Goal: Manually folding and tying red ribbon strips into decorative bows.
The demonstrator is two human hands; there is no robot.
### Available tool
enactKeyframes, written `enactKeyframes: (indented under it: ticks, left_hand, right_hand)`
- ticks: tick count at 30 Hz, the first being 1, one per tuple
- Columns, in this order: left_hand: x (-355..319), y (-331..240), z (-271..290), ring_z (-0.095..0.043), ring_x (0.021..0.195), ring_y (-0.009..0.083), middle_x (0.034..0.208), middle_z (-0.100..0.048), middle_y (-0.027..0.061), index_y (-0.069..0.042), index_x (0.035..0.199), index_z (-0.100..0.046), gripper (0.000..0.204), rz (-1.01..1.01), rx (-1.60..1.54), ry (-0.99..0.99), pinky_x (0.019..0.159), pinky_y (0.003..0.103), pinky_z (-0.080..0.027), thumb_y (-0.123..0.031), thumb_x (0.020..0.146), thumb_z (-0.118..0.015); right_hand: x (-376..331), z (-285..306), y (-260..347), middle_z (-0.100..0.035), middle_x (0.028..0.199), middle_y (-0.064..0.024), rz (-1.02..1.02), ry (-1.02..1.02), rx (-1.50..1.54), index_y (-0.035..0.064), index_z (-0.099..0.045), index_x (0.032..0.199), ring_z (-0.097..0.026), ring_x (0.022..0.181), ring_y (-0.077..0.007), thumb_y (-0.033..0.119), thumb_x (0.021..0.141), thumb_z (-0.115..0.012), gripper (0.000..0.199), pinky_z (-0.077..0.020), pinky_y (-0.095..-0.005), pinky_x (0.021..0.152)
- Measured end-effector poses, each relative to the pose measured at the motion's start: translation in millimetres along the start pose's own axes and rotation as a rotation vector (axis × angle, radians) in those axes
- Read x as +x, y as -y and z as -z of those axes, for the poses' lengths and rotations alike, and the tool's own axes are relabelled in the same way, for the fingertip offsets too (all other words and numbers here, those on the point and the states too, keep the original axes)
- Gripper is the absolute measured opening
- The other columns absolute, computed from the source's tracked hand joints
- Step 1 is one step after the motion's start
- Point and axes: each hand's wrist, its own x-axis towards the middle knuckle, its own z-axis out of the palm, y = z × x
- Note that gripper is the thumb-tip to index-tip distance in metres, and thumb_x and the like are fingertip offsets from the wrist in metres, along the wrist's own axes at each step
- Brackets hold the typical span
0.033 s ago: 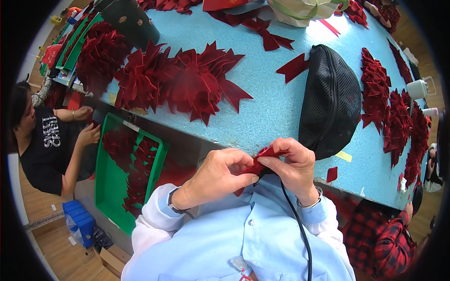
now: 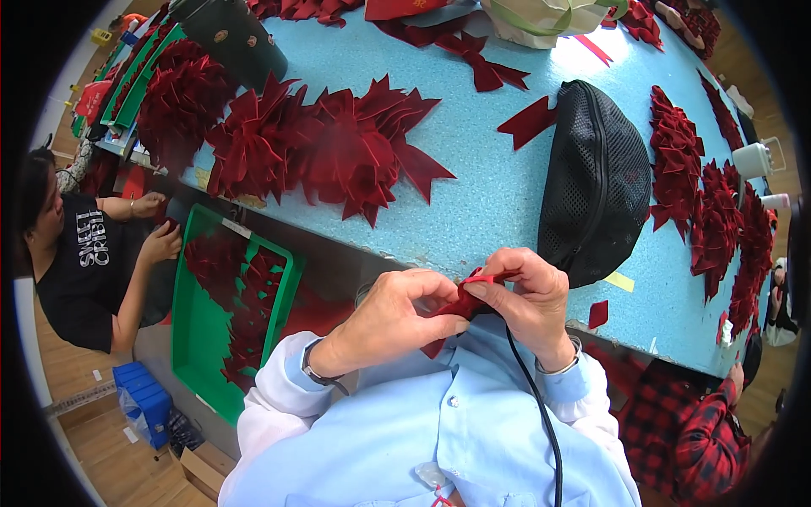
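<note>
Both hands, left hand (image 2: 395,319) and right hand (image 2: 525,296), pinch one unfinished red fabric bow (image 2: 467,297) with closed fingers, while many finished bows (image 2: 325,139) already lie heaped on the blue table (image 2: 498,190).

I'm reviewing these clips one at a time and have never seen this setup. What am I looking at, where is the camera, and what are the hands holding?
There is no machine here, only a person working with bare hands. The camera sits on that person's head and looks down, and its wide lens bends straight edges near the rim. The left hand and right hand pinch a small dark red fabric piece together, close to the chest. In front lies a light blue table with a heap of dark red fabric bows, more bows in rows at the right, and a black mesh bag. A green tray sits lower left, beside another person.
</note>
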Motion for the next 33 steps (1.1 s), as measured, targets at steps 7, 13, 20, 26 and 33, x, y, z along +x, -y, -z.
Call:
enactKeyframes:
  ticks: [7,13,20,26,33]
  left_hand:
    - [1,-5,-1,-0.061,0.061,0.0106,0.066,-0.062,0.0039,0.001,0.081,-0.065,0.008,0.083,-0.140,0.068,0.054,0.023,-0.049,-0.005,0.077,-0.069]
    - [1,2,5,-0.057,0.062,0.0066,0.069,-0.064,0.0025,0.001,0.078,-0.067,0.012,0.168,-0.154,0.159,0.058,0.021,-0.047,-0.010,0.076,-0.070]
    - [-2,-2,9,-0.057,0.066,0.0068,0.072,-0.065,0.0028,0.001,0.081,-0.068,0.013,0.187,-0.272,0.108,0.061,0.022,-0.047,-0.011,0.077,-0.070]
    - [-8,11,13,-0.059,0.076,0.0085,0.083,-0.066,0.0047,0.000,0.096,-0.067,0.018,0.081,-0.405,-0.041,0.072,0.024,-0.048,-0.009,0.080,-0.066]
    - [-7,11,9,-0.062,0.085,0.0174,0.094,-0.066,0.0099,0.002,0.105,-0.063,0.025,0.034,-0.583,0.045,0.081,0.032,-0.049,-0.005,0.080,-0.065]
  right_hand:
    - [5,-2,3,-0.062,0.073,-0.0072,0.090,0.073,-0.004,-0.0010,-0.060,0.081,-0.058,0.069,-0.0112,-0.005,0.070,-0.072,0.018,-0.0477,-0.0219,0.060]
    - [12,-3,3,-0.062,0.072,-0.0072,0.175,0.100,-0.092,-0.0005,-0.062,0.077,-0.056,0.066,-0.0108,-0.006,0.069,-0.072,0.014,-0.0463,-0.0230,0.057]
    - [19,-6,2,-0.062,0.076,-0.0076,0.075,0.024,-0.182,-0.0018,-0.062,0.083,-0.056,0.067,-0.0105,-0.004,0.076,-0.066,0.009,-0.0456,-0.0228,0.060]
    - [14,9,7,-0.062,0.088,-0.0106,-0.080,-0.172,0.213,-0.0049,-0.053,0.105,-0.058,0.077,-0.0128,0.001,0.086,-0.056,0.020,-0.0481,-0.0245,0.068]
    - [-5,6,7,-0.062,0.098,-0.0144,-0.320,0.033,0.523,-0.0060,-0.050,0.112,-0.061,0.090,-0.0182,0.000,0.085,-0.054,0.028,-0.0503,-0.0304,0.080]
